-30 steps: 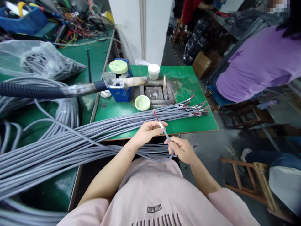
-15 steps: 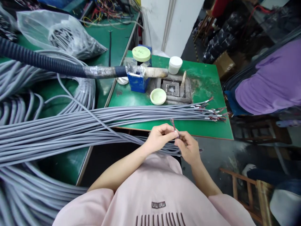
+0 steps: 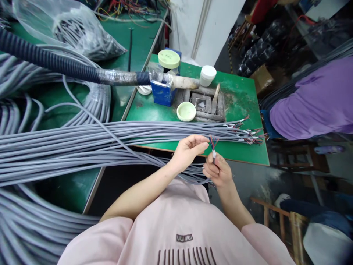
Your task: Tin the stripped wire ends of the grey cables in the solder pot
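My right hand (image 3: 219, 170) is closed round the end of a grey cable (image 3: 214, 157), whose red and blue wires (image 3: 212, 142) fan upward above a white band. Beside them, my left hand (image 3: 191, 149) has its thumb and forefinger pinched at the edge of the wires; whether a strand is between the fingertips is too small to tell. Behind my hands a bundle of grey cables (image 3: 154, 131) lies across the green table (image 3: 239, 95), with stripped wire ends at its right. More grey cables (image 3: 132, 159) run below that bundle toward my hands.
A dark corrugated hose (image 3: 68, 71) reaches to a blue holder (image 3: 162, 94). Near it are a pale green dish (image 3: 186, 111), a white jar (image 3: 207, 76) and a square metal pot (image 3: 202, 103). A person in purple (image 3: 325, 95) is at the right; a wooden stool (image 3: 298, 235) stands lower right.
My hands have come slightly apart. The cable end in my right hand now shows its white band and spread wires. The view has shifted a little.
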A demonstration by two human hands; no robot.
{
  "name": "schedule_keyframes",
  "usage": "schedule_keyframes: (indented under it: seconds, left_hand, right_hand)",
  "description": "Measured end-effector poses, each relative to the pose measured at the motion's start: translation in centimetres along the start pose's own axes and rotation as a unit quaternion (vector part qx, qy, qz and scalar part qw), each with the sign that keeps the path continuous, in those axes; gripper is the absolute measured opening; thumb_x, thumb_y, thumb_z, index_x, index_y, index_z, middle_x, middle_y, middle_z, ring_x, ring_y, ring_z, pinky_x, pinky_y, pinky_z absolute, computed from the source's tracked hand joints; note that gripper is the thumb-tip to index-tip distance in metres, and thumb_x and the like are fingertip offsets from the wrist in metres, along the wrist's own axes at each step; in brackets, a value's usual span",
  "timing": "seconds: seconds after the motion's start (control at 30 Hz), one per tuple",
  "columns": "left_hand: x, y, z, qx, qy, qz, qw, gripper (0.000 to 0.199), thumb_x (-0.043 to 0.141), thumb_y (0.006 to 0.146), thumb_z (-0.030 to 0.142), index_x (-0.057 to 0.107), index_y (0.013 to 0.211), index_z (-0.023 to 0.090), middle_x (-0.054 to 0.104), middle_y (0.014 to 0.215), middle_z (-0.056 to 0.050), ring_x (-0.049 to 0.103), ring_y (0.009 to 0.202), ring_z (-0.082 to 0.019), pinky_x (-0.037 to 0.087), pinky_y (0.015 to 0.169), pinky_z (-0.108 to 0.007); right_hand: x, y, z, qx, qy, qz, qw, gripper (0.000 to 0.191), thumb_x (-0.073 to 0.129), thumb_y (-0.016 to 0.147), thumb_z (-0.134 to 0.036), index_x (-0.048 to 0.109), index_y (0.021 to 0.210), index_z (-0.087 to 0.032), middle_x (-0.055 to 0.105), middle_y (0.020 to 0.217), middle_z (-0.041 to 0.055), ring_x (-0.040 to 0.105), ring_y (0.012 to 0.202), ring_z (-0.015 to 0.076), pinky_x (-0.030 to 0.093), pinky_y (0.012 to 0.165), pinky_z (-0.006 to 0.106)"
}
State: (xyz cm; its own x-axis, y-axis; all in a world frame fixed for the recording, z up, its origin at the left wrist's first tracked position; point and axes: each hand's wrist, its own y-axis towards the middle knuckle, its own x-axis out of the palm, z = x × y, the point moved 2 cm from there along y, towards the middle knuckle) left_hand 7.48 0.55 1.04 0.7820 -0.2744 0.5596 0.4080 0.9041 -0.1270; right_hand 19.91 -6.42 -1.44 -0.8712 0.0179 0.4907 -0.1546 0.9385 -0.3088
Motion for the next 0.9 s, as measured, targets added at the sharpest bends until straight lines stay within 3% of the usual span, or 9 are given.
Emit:
schedule_keyframes:
  seconds: [0.3,0.5,0.73,0.9]
  left_hand:
    - [0.0,0.5,-0.3,-0.038,-0.012,-0.063,0.997,0.027,0.079,0.063,0.033,0.063,0.073,0.013,0.06,0.062,0.003,0.051,0.054,-0.006,0.042,0.056,-0.02]
    - [0.0,0.4,-1.1,-0.043,-0.026,-0.069,0.996,0.022,0.073,0.068,0.03,0.059,0.072,0.014,0.059,0.061,0.003,0.05,0.052,-0.005,0.041,0.055,-0.019]
    - [0.7,-0.3,-0.6,0.062,-0.02,-0.08,0.995,0.026,0.074,0.072,0.036,0.059,0.078,0.016,0.058,0.059,0.003,0.055,0.053,-0.009,0.044,0.056,-0.023]
    - [0.6,0.0,-0.6,0.051,-0.007,-0.03,0.998,0.029,0.078,0.067,0.039,0.062,0.076,0.016,0.06,0.063,0.002,0.055,0.055,-0.008,0.044,0.057,-0.022]
  right_hand:
    - [0.0,0.1,0.3,0.024,0.02,-0.015,0.999,0.042,0.07,0.068,-0.059,0.047,0.067,-0.024,0.015,0.038,-0.013,0.006,0.03,0.0055,0.017,0.031,0.016]
    - [-0.2,0.1,0.6,0.024,-0.013,0.002,1.0,0.046,0.065,0.069,-0.065,0.044,0.067,-0.024,0.012,0.038,-0.0132,0.005,0.031,0.0061,0.018,0.031,0.017]
    - [-0.4,0.3,0.7,0.015,-0.013,-0.01,1.0,0.042,0.061,0.075,-0.063,0.044,0.069,-0.025,0.014,0.039,-0.0136,0.006,0.03,0.0058,0.015,0.032,0.018]
    - [-0.2,0.3,0.6,0.009,0.015,-0.023,1.0,0.04,0.065,0.074,-0.058,0.044,0.069,-0.024,0.016,0.039,-0.0136,0.007,0.031,0.0052,0.014,0.032,0.019]
